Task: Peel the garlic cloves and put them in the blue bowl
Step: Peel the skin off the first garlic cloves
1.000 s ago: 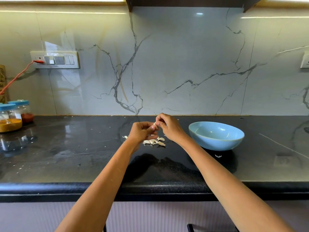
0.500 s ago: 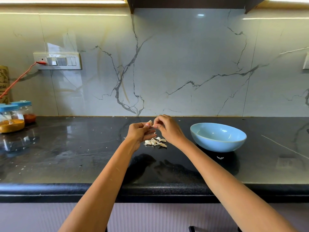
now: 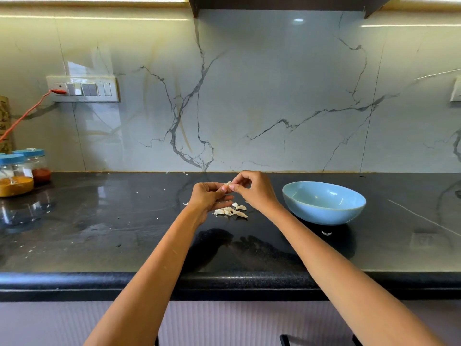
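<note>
Left hand [image 3: 208, 196] and right hand [image 3: 252, 187] both pinch one small pale garlic clove [image 3: 227, 185] above the black stone bench [image 3: 99, 221]. Judgement: strip skin with short pulls, gripping firmly, then drop it into the glossy blue bowl [image 3: 324, 208] toward the right edge.

Hardly any writing can be read. At the far left edge, a tall brown paper packet [image 3: 4, 126] leaning by the marble wall carries dark printed lettering, cut off by the frame; the few letters showing might be "sk" or similar, but they are too blurred to make out. The grey wall switch panel [image 3: 83, 89] shows no legible marks.
</note>
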